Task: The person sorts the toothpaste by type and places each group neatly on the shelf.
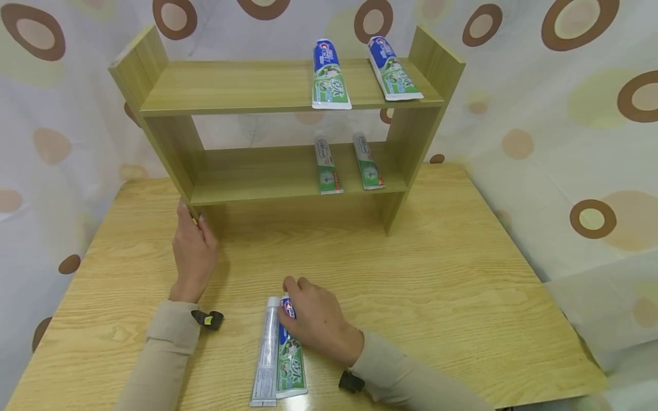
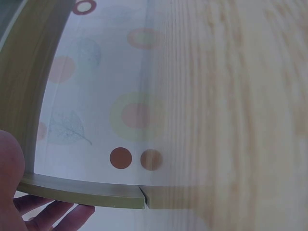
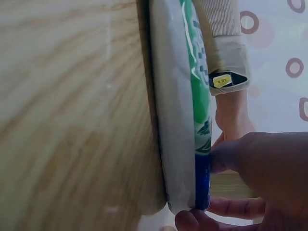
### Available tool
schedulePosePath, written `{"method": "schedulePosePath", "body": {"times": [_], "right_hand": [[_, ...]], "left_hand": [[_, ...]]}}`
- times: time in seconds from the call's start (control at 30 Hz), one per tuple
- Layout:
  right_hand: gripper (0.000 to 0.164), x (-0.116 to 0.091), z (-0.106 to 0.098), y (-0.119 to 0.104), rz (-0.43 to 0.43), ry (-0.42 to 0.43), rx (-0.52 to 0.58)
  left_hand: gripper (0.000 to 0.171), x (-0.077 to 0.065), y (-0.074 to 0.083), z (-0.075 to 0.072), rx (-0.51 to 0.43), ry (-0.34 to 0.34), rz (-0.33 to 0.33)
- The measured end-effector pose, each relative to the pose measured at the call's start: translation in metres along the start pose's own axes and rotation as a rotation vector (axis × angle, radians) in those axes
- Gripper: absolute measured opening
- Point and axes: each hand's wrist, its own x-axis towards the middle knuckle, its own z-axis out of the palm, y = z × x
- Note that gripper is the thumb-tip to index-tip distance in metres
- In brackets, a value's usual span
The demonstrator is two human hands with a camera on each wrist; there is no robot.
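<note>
My left hand (image 1: 195, 251) grips the lower front edge of the left side panel of a wooden shelf (image 1: 257, 191); in the left wrist view its fingers (image 2: 72, 216) curl beneath that panel. A blue, green and white Crest toothpaste tube (image 1: 291, 365) lies on the table, cap end away from me. My right hand (image 1: 321, 319) pinches it near the cap end, which the fingers partly hide. Seen from the right wrist, the thumb touches the tube's blue part (image 3: 202, 180). Close along its left side lies a silvery-white tube (image 1: 267, 354).
Two Crest tubes (image 1: 330, 80) (image 1: 394, 74) lie on the upper board, their ends at its front edge. On the middle board are two green and white tubes (image 1: 328, 168) (image 1: 367, 162). The wooden table (image 1: 462, 285) meets a patterned curtain (image 1: 591, 171) behind and at the sides.
</note>
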Motion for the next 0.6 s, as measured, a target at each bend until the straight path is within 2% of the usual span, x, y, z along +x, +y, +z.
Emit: {"method": "schedulePosePath", "body": {"times": [0.43, 0.6], "right_hand": [[0.041, -0.001, -0.001, -0.008, 0.053, -0.045, -0.076], [0.038, 0.000, -0.002, -0.011, 0.036, -0.039, -0.088]], "left_hand": [[0.048, -0.002, -0.002, 0.002, 0.005, -0.001, -0.006], [0.049, 0.000, -0.001, 0.001, 0.000, 0.008, 0.011]]}}
